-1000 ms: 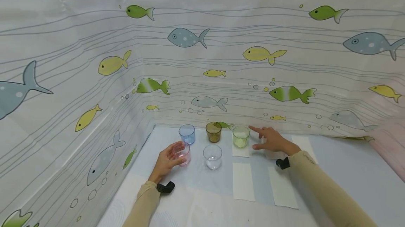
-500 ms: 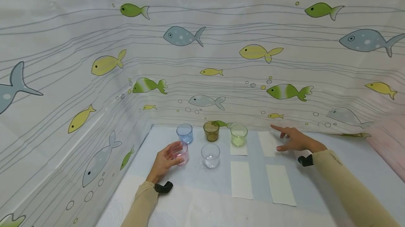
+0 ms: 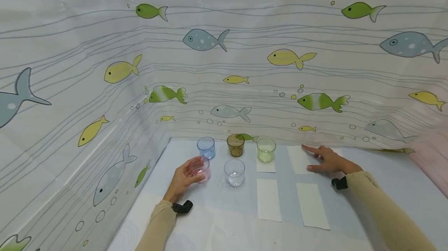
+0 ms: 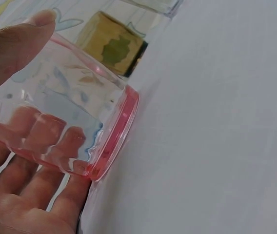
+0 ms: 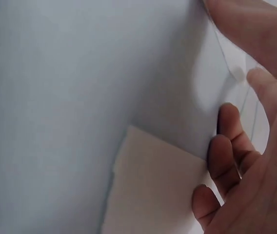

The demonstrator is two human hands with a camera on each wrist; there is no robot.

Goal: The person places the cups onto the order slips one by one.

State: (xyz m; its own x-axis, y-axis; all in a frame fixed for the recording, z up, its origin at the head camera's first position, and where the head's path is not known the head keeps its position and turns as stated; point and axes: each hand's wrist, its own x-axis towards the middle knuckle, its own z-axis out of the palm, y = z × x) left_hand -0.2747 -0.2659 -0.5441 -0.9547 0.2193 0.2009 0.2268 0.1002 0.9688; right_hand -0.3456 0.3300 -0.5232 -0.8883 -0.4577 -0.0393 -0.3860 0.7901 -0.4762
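Note:
My left hand holds a pink clear tumbler, thumb on one side and fingers on the other. Just right of it stands a colourless tumbler. A blue tumbler, an amber tumbler and a green tumbler line up behind. Under the green one lies a white paper slip. My right hand is at another white paper slip, index finger reaching its far right corner and thumb at its right edge. Its other fingers are bent over a further slip.
Two more paper slips lie nearer the front, a left one and a right one. Fish-patterned sheeting rises at the back and left of the white-and-pale-blue table cover. Each wrist wears a black camera.
My right hand has moved right, away from beside the green tumbler, then come down onto the back-row paper slip. The left hand keeps its hold on the pink tumbler, in place.

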